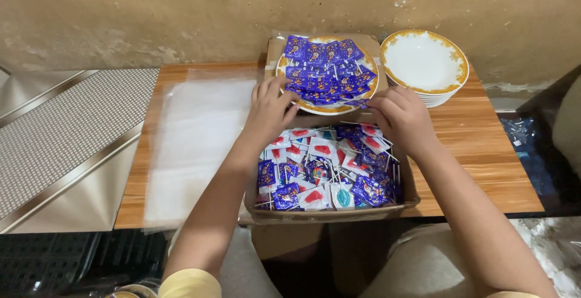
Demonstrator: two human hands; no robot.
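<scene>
A white plate with a gold rim (330, 109) sits on the far end of a cardboard box (330, 213), piled with several blue-wrapped lollipops (327, 71). My left hand (269, 109) rests at the plate's left edge, fingers touching the blue wrappers. Over at the plate's near right edge, my right hand (402, 116) has its fingertips on a blue wrapper. Below both hands the box holds several loose lollipops (327, 168) in blue and white-red wrappers, with thin white sticks.
A stack of white gold-rimmed plates (423, 62) stands at the back right of the wooden table (484, 152). Clear plastic bags (193, 140) lie flat on the table's left half. A textured metal surface (66, 140) adjoins on the left; a rough wall rises behind.
</scene>
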